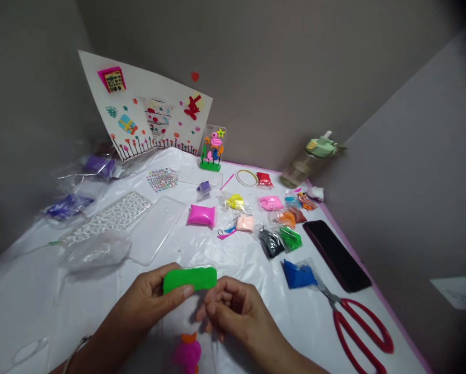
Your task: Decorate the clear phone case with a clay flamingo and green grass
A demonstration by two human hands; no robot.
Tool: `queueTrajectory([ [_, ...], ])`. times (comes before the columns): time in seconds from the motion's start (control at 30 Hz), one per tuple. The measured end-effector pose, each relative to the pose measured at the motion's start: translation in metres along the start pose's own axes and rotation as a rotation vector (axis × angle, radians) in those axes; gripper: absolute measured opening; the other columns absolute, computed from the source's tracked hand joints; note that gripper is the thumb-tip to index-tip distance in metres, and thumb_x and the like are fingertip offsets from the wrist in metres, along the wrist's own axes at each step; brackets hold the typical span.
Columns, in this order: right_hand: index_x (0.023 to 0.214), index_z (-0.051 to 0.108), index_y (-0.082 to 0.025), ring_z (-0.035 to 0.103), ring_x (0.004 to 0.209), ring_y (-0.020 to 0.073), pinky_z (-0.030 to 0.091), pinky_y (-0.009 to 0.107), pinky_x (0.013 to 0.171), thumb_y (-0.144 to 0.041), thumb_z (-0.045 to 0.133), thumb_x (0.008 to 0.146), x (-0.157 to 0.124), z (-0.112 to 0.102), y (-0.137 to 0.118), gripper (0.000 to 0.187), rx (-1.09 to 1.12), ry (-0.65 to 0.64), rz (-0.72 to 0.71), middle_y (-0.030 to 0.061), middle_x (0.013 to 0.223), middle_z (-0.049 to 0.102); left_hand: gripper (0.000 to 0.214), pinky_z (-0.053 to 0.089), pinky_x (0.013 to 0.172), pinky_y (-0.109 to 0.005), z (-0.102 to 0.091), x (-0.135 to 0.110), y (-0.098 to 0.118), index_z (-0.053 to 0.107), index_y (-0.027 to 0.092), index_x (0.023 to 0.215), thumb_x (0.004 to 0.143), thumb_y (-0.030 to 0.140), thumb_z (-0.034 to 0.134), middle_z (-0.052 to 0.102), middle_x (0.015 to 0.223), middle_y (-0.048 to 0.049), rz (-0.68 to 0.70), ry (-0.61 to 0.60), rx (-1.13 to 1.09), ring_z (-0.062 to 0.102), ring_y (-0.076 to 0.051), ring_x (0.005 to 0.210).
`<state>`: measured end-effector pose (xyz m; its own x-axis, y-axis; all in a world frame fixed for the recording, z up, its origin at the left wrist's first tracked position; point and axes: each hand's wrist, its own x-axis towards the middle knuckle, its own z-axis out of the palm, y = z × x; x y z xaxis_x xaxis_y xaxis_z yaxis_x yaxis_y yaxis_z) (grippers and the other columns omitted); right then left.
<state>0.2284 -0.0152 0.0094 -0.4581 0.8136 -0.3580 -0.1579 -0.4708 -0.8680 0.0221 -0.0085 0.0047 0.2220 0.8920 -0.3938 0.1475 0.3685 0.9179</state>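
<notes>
Head view, 2 hands over a white plastic sheet point(34, 306).

Left hand point(147, 298): fingers closed around a bar of green modelling clay point(189, 279), thumb along its lower edge.

Right hand point(236, 311): fingers curled, just beside the bar's right end; contact and grip cannot be told.

Below the hands: a pink-and-orange clay figure point(188, 354).

To the right: red-handled scissors point(357, 327), a packet of blue clay point(298, 274), a black smartphone point(336, 254).

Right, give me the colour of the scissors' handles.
The scissors have red handles, best seen in the head view.
</notes>
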Motion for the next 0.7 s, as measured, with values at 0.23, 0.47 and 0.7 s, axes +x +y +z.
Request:
queueTrajectory([
  [0.23, 0.081, 0.063, -0.017, 0.060, 0.056, 0.0065, 0.041, 0.017, 0.051, -0.045, 0.082, 0.080, 0.000, 0.001, 0.002, 0.034, 0.003, -0.016, -0.007, 0.0036, 0.078, 0.075, 0.036, 0.039, 0.066, -0.027, -0.003, 0.002, -0.001, 0.065, 0.021, 0.080, 0.077, 0.056, 0.073, 0.054, 0.071, 0.0042, 0.029, -0.043, -0.009, 0.050, -0.017, 0.070],
  [0.47, 0.082, 0.065, -0.015, 0.059, 0.056, 0.0067, 0.041, 0.019, 0.053, -0.047, 0.082, 0.080, -0.002, 0.004, -0.001, 0.036, -0.031, -0.022, 0.000, 0.0049, 0.078, 0.075, 0.035, 0.030, 0.058, -0.025, -0.005, 0.000, 0.006, 0.057, 0.021, 0.071, 0.082, 0.052, 0.069, 0.046, 0.062, 0.0076, 0.006, -0.047, 0.006, 0.039, -0.013, 0.061],
  [0.7, 0.080, 0.064, -0.015, 0.061, 0.060, 0.0085, 0.044, 0.021, 0.058, -0.046, 0.080, 0.082, -0.006, 0.007, 0.001, 0.035, -0.064, -0.055, 0.006, 0.0062, 0.078, 0.074, 0.027, 0.041, 0.072, -0.028, -0.006, 0.000, 0.016, 0.069, 0.022, 0.080, 0.079, 0.048, 0.074, 0.065, 0.075, 0.0037, 0.037, -0.120, 0.030, 0.057, -0.018, 0.077],
])
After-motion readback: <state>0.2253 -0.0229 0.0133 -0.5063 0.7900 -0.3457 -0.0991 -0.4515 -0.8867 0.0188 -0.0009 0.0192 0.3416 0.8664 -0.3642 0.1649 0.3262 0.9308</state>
